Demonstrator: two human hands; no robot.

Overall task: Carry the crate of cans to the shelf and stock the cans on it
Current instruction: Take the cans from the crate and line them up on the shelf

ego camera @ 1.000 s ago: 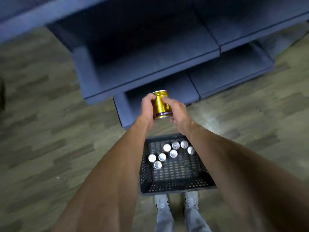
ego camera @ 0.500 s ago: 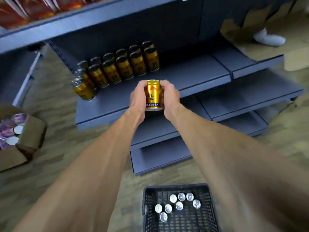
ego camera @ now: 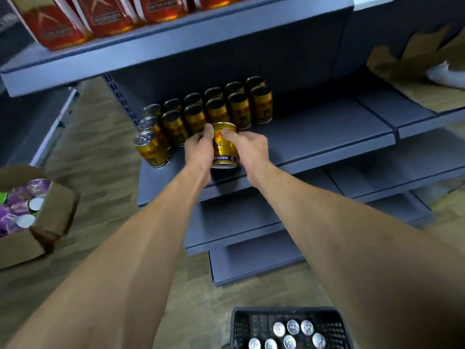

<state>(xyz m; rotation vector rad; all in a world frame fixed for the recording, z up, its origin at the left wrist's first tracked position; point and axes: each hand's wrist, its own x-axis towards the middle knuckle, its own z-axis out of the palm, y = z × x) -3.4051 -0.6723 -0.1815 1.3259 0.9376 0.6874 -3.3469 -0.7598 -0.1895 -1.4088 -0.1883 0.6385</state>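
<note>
Blue-grey metal shelving unit (ego camera: 314, 137) with stepped tiers fills the upper field; wood-pattern floor (ego camera: 100, 152) lies below and to the left. Top tier: red cartons (ego camera: 83, 18) in a row along its front edge. Middle tier: gold cans (ego camera: 226, 107) upright in two rows towards the back left, with further gold cans running forward at the left end. Left edge of the field: open cardboard box (ego camera: 50, 222) on the floor, holding purple-wrapped items. Bottom edge: black plastic crate (ego camera: 241, 321) on the floor, with seven cans (ego camera: 289, 333) standing in it, silver tops showing.

Centre: both bare forearms reach to the middle tier. A single gold can (ego camera: 224, 147) stands upright near that tier's front edge, just in front of the stocked rows. The left hand (ego camera: 200, 149) grips its left side, fingers curled round it; the right hand (ego camera: 247, 147) grips its right side, thumb laid across the label. Whether the can's base rests fully on the tier cannot be told.
</note>
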